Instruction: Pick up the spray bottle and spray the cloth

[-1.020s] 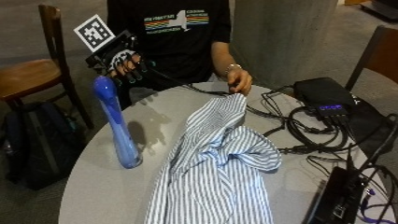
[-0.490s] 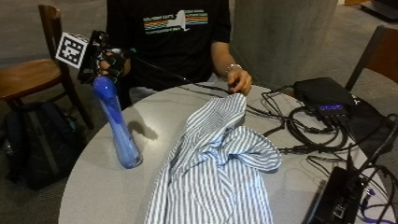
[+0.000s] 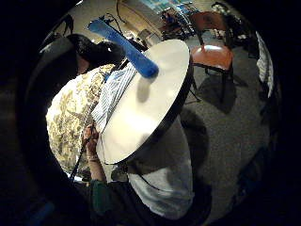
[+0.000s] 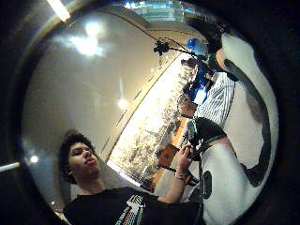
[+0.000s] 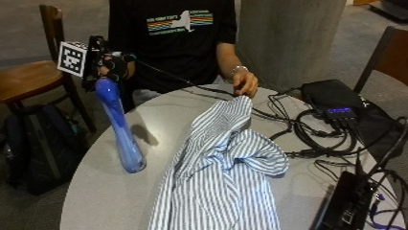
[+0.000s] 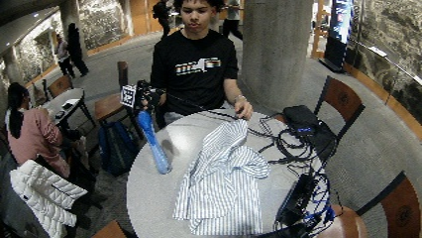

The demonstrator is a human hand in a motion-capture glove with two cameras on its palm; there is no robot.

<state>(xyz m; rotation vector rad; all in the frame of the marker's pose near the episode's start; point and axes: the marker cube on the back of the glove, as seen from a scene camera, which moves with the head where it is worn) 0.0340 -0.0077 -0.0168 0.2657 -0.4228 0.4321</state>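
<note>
Swung over from above the round grey table, black-gloved right hand now right behind the tall blue plastic spray bottle beside the striped blue-white cloth, fingers curled, holding nothing yet.

Even overhead light falls on the bench, where the spray bottle casts a soft shadow toward the person. Ceiling lamps flare in the thumb-side palm view, its edges dark and warped.

My black-gloved right hand, tall blue spray bottle, blue-and-white striped cloth, grey round table, my black rainbow-striped T-shirt
</note>
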